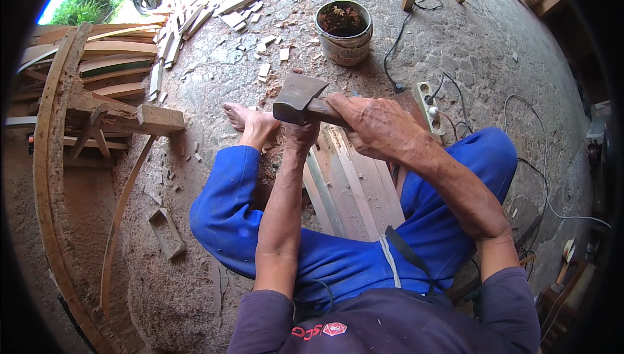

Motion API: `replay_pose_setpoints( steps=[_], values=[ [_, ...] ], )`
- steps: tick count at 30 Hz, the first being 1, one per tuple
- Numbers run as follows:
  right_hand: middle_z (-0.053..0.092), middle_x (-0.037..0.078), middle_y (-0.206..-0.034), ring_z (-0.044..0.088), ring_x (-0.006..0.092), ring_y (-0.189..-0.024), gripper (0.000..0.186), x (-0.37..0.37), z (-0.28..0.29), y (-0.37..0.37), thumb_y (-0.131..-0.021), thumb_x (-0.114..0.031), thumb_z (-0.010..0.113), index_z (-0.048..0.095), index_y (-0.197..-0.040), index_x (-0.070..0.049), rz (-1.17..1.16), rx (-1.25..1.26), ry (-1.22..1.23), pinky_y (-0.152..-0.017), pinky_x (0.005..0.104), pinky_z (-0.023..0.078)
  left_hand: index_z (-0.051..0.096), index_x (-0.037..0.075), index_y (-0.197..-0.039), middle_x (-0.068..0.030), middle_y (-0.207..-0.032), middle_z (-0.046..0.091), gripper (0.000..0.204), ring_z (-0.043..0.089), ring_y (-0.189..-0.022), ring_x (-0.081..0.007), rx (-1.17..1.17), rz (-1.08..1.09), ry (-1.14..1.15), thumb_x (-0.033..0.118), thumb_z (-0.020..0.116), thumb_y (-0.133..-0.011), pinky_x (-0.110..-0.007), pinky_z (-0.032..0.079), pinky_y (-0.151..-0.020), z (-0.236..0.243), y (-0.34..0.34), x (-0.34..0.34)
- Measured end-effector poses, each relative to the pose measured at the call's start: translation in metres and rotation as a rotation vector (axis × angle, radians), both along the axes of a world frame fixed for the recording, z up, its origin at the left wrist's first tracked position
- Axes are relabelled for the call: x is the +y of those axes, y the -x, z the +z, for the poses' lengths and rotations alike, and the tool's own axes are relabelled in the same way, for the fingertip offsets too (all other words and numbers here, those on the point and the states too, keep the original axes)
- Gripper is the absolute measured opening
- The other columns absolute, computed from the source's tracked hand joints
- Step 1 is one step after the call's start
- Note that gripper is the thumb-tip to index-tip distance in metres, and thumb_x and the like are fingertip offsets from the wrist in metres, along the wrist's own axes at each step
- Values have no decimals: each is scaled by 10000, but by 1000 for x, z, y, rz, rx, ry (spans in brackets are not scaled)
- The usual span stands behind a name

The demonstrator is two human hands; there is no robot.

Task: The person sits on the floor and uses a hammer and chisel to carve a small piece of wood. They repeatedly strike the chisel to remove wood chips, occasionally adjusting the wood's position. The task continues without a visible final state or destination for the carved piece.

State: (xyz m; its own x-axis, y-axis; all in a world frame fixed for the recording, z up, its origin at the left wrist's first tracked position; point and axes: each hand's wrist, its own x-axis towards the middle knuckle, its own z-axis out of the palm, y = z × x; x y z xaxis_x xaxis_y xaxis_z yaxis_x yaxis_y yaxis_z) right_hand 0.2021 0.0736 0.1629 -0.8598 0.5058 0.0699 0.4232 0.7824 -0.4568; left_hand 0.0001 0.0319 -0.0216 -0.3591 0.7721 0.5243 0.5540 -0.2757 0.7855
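Note:
My right hand is wrapped round the wooden handle of a hatchet. The hatchet's dark, worn metal head hangs in front of my left hand. That head and the handle hide the fingers of my left hand, so what they touch does not show. Below both hands, light wooden boards lie side by side between my bent legs, with shavings scattered on them.
A dirty bucket stands ahead on the rough floor. Wood offcuts lie strewn at the far left, beside a curved wooden frame. A white power strip with cables is near my right knee. At left lies a small wooden box.

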Motion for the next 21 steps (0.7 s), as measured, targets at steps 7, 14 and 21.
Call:
replay_pose_setpoints(
  steps=[7, 14, 21],
  values=[
    [685, 212, -927, 724, 419, -830, 471, -3, 53, 12, -895, -66, 671, 460, -1316, -76, -75, 604, -114, -685, 500, 592, 521, 55, -641, -9, -558, 453, 377, 394, -531, -114, -243, -19, 80, 164, 731, -935, -333, 383, -495, 19, -11, -1],
    [684, 285, -910, 681, 498, -915, 310, -8, -11, -13, -894, -84, 607, 473, -1170, -39, -77, -152, 165, -776, 594, 524, 614, 62, -781, -102, -705, 619, 214, 620, -660, -243, -100, -259, 137, 177, 762, -883, -398, 491, -655, 31, -38, -43],
    [709, 255, -989, 708, 433, -946, 415, 1, 9, -15, -922, -160, 655, 521, -1303, -64, -203, 192, 368, -821, 497, 549, 469, 59, -628, 56, -595, 435, 427, 392, -576, -48, -490, 17, 94, 150, 752, -934, -302, 318, -482, 37, 7, 6]
  ],
)
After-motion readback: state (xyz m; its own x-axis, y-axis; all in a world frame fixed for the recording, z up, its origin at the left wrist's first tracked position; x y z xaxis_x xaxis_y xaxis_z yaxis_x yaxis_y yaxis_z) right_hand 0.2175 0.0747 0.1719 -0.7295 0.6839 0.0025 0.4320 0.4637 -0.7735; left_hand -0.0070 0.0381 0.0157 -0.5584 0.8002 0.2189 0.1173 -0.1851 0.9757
